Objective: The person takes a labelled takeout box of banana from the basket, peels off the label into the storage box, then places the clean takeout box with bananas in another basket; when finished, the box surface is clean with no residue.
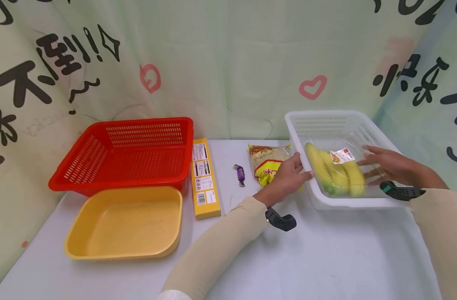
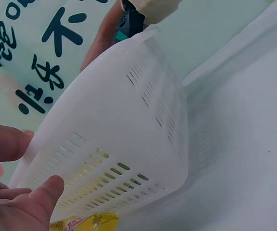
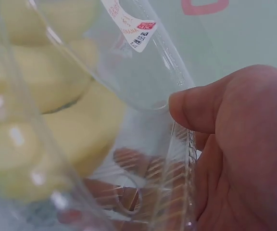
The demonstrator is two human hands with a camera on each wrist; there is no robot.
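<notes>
A clear plastic box of yellow bananas [image 1: 337, 175] lies in the white slotted basket [image 1: 325, 114] at the right of the table. My right hand [image 1: 389, 164] grips the box's right end, inside the basket. Up close, its thumb [image 3: 196, 108] presses the clear lid and its fingers show through the plastic below, beside the bananas [image 3: 47, 125]. My left hand [image 1: 290, 175] rests against the basket's outer left wall with fairly straight fingers. Its thumb [image 2: 47, 192] lies on the slotted wall of the basket [image 2: 129, 130].
A yellow snack packet [image 1: 267, 162] lies just left of my left hand, with a purple candy [image 1: 240, 175] and a long yellow carton [image 1: 204, 179] further left. A red basket [image 1: 131, 154] and a yellow tub [image 1: 127, 223] stand at the left. A printed curtain hangs behind.
</notes>
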